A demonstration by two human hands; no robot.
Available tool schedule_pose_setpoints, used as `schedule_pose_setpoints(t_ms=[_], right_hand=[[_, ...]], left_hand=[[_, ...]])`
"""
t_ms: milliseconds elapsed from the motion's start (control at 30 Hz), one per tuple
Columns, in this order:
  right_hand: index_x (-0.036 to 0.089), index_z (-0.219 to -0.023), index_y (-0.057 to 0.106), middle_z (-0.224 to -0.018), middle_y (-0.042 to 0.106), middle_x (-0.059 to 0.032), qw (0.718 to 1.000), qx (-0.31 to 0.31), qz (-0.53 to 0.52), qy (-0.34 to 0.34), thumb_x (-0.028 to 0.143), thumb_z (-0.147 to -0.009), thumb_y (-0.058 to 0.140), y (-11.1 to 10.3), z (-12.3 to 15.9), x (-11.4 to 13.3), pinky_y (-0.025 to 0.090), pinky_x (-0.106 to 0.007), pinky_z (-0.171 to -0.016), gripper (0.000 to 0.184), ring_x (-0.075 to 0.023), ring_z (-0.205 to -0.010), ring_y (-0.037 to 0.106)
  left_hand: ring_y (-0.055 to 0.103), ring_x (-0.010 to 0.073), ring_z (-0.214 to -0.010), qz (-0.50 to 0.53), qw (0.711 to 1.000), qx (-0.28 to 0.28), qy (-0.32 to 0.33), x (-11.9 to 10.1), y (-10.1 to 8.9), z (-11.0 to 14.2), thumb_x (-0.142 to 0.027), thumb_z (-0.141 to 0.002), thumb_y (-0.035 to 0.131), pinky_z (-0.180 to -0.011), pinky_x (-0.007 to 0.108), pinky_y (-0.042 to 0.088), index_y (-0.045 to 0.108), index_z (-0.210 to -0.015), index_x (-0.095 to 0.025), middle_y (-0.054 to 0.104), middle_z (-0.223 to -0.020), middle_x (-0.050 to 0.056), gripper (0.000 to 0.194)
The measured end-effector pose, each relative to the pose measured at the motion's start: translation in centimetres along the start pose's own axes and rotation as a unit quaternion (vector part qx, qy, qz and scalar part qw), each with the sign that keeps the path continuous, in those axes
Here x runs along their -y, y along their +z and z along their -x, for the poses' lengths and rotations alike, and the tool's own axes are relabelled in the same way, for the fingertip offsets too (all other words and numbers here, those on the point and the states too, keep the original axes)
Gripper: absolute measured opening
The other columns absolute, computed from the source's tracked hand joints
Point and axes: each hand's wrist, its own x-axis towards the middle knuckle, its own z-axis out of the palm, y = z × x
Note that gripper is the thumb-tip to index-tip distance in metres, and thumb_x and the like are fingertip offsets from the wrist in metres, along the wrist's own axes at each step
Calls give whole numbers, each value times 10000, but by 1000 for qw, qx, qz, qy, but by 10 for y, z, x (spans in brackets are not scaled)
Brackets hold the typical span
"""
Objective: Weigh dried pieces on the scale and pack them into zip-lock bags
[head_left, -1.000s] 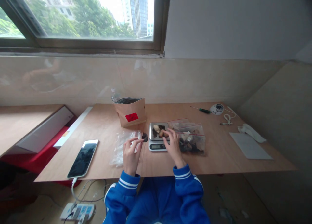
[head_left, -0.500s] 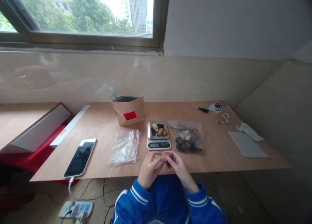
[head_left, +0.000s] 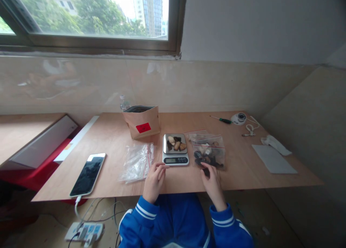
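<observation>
Stone, dark, single (head_left: 206,172): pinched between thumb and fingers of the right hand (head_left: 212,182), just on the near side of a clear zip bag of stones (head_left: 221,151); whether it touches the worktop (head_left: 183,179) cannot be told. Half a second ago both hands meet over this piece at the near edge; now they stand well apart, and the right alone carries it. Left hand (head_left: 153,183): fingers loosely bent, no object seen in it, fingertips near the front left corner of a digital scale (head_left: 175,161). Stones on the pan, mixed pale, brown and dark (head_left: 177,145): grouped as they are half a second ago, so the changed grip appears to leave the load as it is. Scale reading: too small to make out. Flat clear plastic bags (head_left: 136,165): left of the scale, apparently unmoved.
</observation>
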Motion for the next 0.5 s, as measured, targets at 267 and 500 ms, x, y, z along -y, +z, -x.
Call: schedule_pose_setpoints(t_ms=[267,500], right_hand=[[239,-1173,572,-1293,489,-104,975,23,140,-171,216,-866,422,34,-27,55,366,-465,-938,342,-284,-1122,454],[211,-1304,488,-1384,471,-69,958,91,159,-221,158,-878,367,67,-62,73,294,-476,-983,447,-292,-1219,385]], left_hand=[[568,192,-987,-9,999,-26,-25,8,-7,0,-193,-893,410,-874,368,480,643,-956,-232,580,-1009,64,245],[570,184,-985,-4,999,-20,-35,11,-10,4,-187,-890,415,-872,351,485,644,-950,-236,580,-1002,57,241]])
